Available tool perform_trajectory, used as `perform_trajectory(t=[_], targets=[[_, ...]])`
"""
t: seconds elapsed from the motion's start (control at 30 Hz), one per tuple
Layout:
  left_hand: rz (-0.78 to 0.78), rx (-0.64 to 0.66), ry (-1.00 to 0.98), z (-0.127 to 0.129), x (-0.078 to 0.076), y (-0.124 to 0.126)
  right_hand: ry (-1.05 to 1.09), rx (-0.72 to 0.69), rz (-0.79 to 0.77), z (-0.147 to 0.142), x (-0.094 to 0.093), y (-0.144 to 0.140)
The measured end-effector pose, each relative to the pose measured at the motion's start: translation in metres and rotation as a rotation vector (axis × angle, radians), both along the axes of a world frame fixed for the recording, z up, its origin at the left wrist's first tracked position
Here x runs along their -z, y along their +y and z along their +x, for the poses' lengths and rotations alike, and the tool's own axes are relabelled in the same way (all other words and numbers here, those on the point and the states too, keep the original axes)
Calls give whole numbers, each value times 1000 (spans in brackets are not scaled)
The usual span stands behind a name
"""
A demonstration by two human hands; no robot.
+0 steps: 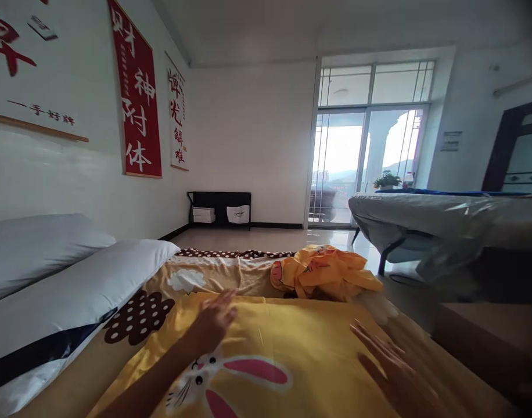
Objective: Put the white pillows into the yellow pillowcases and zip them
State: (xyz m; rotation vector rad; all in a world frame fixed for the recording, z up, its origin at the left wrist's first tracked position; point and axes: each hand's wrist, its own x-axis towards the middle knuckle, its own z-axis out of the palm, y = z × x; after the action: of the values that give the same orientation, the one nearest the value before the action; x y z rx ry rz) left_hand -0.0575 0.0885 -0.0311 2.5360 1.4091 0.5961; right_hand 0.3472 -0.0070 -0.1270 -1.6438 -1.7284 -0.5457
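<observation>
Both hands, the left hand [214,322] and the right hand [390,368], lie open and flat, holding nothing, on the soft, light yellow cover [292,342] spread over the bed [130,342], which seems easiest to grip at its edges.

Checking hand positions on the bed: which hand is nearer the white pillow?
Left. The left hand lies flat just right of the white pillow; the right hand is across the yellow pillowcase.
</observation>
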Motion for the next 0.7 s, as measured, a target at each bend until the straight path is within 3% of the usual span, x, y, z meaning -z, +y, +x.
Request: perform_trajectory(t=[0.07, 0.17, 0.23, 0.3, 0.4, 0.47, 0.53, 0.63, 0.7], targets=[[112, 178, -11, 54, -5, -15, -6, -145, -184, -52, -13, 7], [73, 159, -8, 107, 28, -30, 50, -360, -430, -117, -23, 12], [16, 119, -6, 117, 56, -34, 99, -425, -526, -136, -23, 9], [-12, 133, -11, 111, 72, -33, 124, -417, -585, -136, -22, 2], [-9, 141, 10, 79, 73, -24, 132, -317, -616, -112, -19, -10], [5, 66, 74, 44, 71, -15, 117, -216, -600, -86, -10, -20], [3, -46, 180, -1, 77, -3, 82, -93, -546, -54, 9, -35], [-61, -223, 292, -74, 97, 13, 31, 48, -394, 5, 47, -73], [-92, -258, 360, -113, 109, 20, -2, 30, -322, 41, 70, -104]])
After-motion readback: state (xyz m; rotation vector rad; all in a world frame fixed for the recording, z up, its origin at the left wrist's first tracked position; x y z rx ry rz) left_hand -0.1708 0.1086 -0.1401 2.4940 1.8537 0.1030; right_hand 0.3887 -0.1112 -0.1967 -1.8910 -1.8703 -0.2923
